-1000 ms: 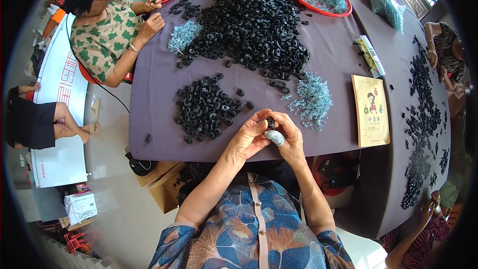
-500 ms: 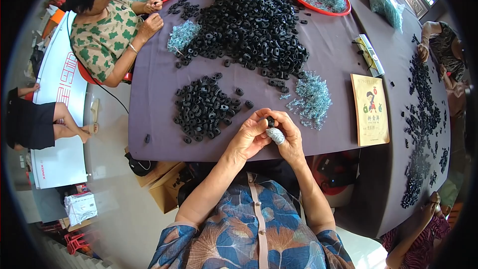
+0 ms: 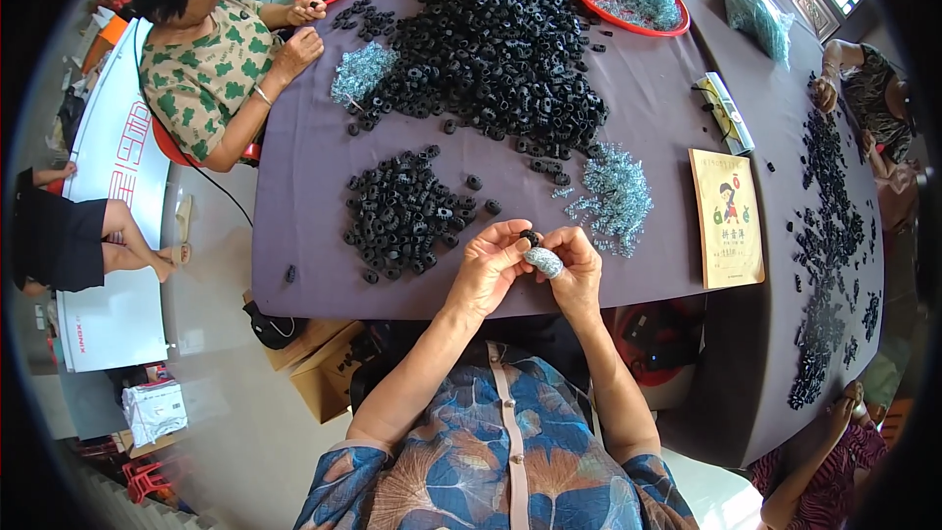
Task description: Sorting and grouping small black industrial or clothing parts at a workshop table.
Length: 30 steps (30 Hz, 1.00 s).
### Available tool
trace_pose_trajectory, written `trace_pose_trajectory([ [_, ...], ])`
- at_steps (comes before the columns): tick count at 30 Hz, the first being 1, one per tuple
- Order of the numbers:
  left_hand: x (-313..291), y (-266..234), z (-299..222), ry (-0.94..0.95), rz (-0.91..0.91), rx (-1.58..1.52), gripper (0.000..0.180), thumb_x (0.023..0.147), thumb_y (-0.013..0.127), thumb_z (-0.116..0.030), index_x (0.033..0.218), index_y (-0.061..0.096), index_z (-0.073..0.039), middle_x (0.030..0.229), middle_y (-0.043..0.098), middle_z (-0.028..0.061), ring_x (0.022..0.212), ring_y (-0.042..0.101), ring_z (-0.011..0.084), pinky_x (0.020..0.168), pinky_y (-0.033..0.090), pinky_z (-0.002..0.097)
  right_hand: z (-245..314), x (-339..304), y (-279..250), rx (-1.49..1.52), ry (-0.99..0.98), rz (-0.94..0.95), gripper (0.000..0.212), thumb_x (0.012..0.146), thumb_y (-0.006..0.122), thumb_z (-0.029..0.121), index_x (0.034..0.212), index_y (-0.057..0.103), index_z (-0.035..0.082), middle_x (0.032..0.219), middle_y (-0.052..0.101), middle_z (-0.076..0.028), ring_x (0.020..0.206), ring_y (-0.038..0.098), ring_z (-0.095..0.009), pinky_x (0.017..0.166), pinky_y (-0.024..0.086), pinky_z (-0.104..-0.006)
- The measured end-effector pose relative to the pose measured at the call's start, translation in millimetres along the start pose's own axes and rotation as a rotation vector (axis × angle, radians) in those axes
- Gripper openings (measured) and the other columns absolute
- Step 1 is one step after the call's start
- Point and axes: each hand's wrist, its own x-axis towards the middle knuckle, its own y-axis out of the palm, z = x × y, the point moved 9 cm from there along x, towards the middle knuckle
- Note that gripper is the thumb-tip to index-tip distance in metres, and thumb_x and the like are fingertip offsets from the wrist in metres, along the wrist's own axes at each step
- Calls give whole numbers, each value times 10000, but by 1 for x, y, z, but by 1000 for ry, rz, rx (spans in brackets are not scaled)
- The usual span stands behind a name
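Both of my hands meet just above the table's near edge. Between thumb and fingers, my left hand (image 3: 491, 263) pinches a small hollow black plastic piece (image 3: 531, 237). My right hand (image 3: 576, 267) is closed beside it, its thumb in a mottled grey wrap (image 3: 544, 262) close under the piece. Whatever the right fingertips hold is too small to make out. Left of my hands lies a small heap of similar black pieces (image 3: 404, 211). To the right is a loose pile of tiny blue-grey springs (image 3: 615, 198).
A large mound of black pieces (image 3: 500, 49) covers the table (image 3: 294, 177) ahead. A red tray (image 3: 680, 27) of springs stands beyond, near a yellow booklet (image 3: 727, 221) and a box (image 3: 723, 113). Another person (image 3: 211, 59) works at the left; others sit along the right.
My hands have drawn slightly apart, the right shifting a little to the right. The black piece has tilted in my left fingers.
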Motion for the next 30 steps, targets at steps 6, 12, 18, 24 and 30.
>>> trace_pose_trajectory([
  [6,-3,-7,-9,89,-94,101,218,832,618,12,1048,607,-19,927,654,87,724,601,119,653,509,242,2,-3,3,-100,-23,-32,101,819,607,-51,904,602,4,767,642,-22,661,591,-53,544,479,-185],
  [12,-5,-18,-7,119,-135,41,214,839,611,1,1051,613,-27,881,647,69,711,599,124,672,513,251,2,-2,6,-163,8,0,181,824,553,-104,971,617,-20,812,649,-57,657,612,-88,609,502,-203],
  [18,-3,-14,-8,84,-140,52,209,844,611,-16,1052,616,-37,808,623,41,681,592,124,669,517,262,-3,-3,4,-213,28,-41,173,822,537,-114,959,595,-24,787,631,-49,656,599,-84,614,494,-209],
  [24,-6,-16,-5,124,-219,62,186,843,616,-12,1028,605,-9,788,624,54,645,597,116,611,516,238,2,-2,6,-248,-10,-57,162,826,503,-128,926,560,-13,762,596,-35,618,563,-74,576,468,-205],
  [30,-7,-18,-5,130,-256,51,180,845,615,-12,1025,601,-5,802,631,58,639,600,115,599,517,237,-2,-1,3,-199,19,-80,210,784,480,-142,925,566,-13,740,612,-44,608,573,-78,566,480,-216],
])
